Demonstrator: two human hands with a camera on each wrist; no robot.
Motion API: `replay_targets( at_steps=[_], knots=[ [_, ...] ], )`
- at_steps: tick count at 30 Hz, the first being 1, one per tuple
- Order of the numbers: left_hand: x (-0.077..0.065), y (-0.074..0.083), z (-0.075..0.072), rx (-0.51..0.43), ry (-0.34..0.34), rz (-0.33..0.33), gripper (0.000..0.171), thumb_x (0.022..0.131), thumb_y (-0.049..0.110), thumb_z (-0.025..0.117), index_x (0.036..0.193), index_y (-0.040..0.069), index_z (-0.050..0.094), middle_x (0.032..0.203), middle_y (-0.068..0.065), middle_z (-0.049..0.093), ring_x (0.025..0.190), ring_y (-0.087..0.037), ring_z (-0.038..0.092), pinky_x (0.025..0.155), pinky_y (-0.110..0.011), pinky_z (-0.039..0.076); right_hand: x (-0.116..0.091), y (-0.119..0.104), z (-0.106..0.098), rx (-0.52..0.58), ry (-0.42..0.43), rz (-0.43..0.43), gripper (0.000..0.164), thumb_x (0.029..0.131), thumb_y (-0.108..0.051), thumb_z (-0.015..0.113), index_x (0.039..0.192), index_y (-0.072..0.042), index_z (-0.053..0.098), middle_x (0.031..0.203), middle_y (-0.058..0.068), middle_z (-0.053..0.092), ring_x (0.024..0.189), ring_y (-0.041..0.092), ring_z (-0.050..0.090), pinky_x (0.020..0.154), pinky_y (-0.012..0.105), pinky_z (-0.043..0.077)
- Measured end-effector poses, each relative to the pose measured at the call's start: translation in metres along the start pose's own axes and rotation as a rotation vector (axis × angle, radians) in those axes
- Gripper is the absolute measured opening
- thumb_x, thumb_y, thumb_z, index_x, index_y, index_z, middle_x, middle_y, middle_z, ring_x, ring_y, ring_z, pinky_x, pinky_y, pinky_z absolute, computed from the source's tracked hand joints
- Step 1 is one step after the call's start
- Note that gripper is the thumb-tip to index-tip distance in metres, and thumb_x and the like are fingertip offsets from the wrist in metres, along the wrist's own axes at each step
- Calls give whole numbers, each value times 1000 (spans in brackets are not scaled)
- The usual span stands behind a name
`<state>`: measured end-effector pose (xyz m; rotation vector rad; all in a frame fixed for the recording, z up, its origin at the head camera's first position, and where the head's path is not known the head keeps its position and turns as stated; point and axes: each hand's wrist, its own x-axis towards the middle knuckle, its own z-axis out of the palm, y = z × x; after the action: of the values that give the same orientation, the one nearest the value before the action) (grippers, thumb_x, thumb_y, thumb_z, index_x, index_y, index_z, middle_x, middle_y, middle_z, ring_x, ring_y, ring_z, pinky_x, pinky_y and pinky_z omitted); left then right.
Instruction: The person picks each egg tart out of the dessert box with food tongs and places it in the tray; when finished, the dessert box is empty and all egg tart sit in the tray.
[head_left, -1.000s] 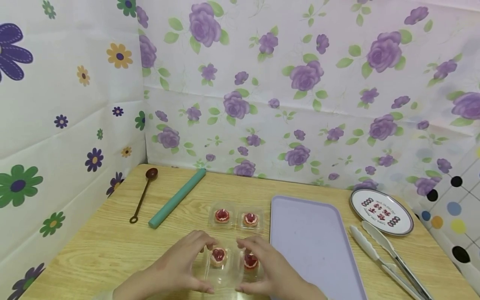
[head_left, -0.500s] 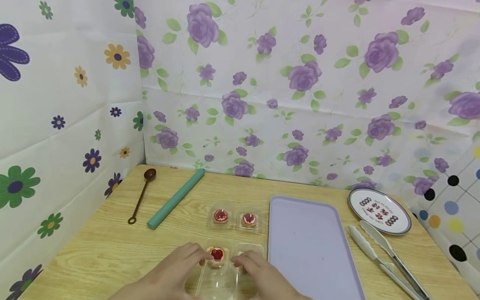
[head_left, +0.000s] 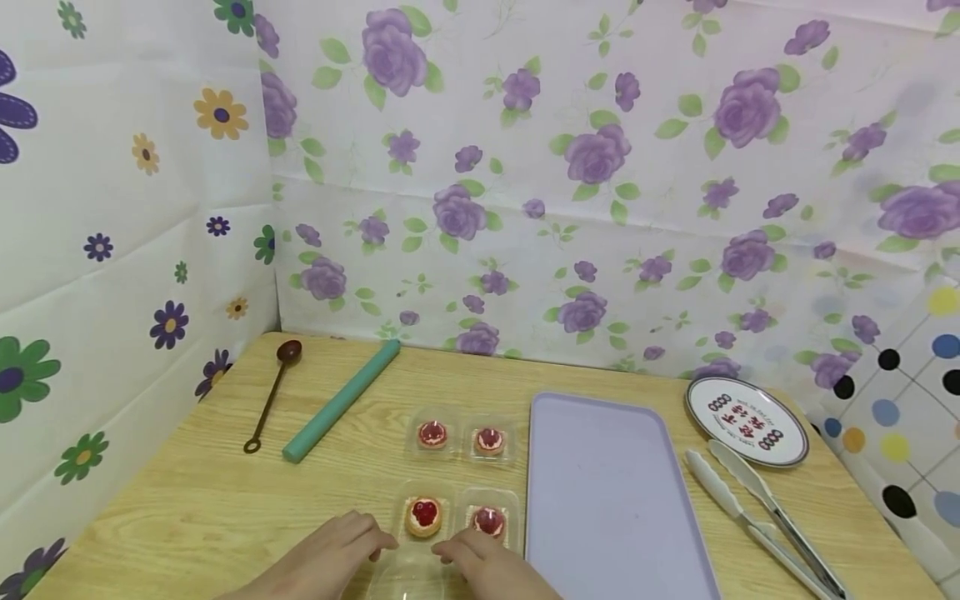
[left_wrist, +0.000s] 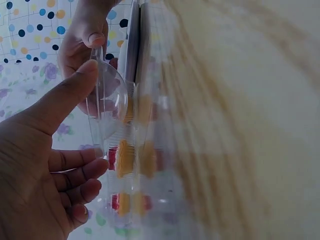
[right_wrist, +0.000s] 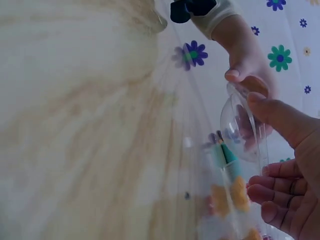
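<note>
Between my hands a clear plastic box (head_left: 397,508) stands with a small tart (head_left: 423,517), red on top, in its base. Its clear domed lid (head_left: 408,579) is folded back toward me, the dome bulging toward the table in the wrist views. My left hand (head_left: 326,554) holds the lid's left edge, thumb (left_wrist: 87,72) at one corner and fingers (left_wrist: 92,165) further along. My right hand (head_left: 491,567) grips the opposite edge, with its thumb (right_wrist: 260,100) on the rim. Beside it a second box (head_left: 512,508) holds another tart (head_left: 489,522), partly behind my right fingers.
Two boxed tarts (head_left: 432,433) stand further back. A lilac tray (head_left: 600,492) lies to the right, with metal tongs (head_left: 765,521) and a printed plate (head_left: 712,402) beyond. To the left are a green roll (head_left: 341,404) and a dark brown ladle (head_left: 272,400).
Both hands have moved toward me, swinging the lid back from above the tart and down on the near side. The neighbouring boxed tart shows more now. The view has shifted slightly.
</note>
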<state>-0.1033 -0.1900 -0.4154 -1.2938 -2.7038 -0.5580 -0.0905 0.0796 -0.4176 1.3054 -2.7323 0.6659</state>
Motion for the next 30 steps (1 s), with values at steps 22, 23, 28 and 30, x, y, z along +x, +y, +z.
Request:
replay_targets(
  at_steps=[22,23,28,30],
  knots=[
    [-7,-1,1,-14,-191,-121,64,86,65,54,121,11,61,97,13,52,81,4,37,67,-18,40,4,-6,9,-186,-45,-15,51,93,-54,53,123,-14,62,108,-8,63,89,-5,58,68,7,46],
    [-7,0,1,-27,-199,-132,64,86,64,55,122,11,61,96,14,51,81,5,36,66,-17,39,3,-6,9,-187,-46,-18,51,93,-53,53,124,-14,62,108,-8,63,89,-5,58,68,7,46],
    [-8,-3,-1,2,-144,-56,64,87,63,55,124,10,60,93,14,51,79,6,37,65,-16,39,3,-5,6,-207,-24,-59,49,94,-49,54,126,-13,62,104,-7,64,87,-4,59,68,7,47],
    [-7,-3,-4,9,-117,-40,66,86,64,55,125,10,59,93,14,51,80,6,37,64,-16,40,2,-4,2,-209,-11,-75,49,93,-49,56,126,-13,62,103,-6,64,87,-3,60,68,7,47]
  ],
)
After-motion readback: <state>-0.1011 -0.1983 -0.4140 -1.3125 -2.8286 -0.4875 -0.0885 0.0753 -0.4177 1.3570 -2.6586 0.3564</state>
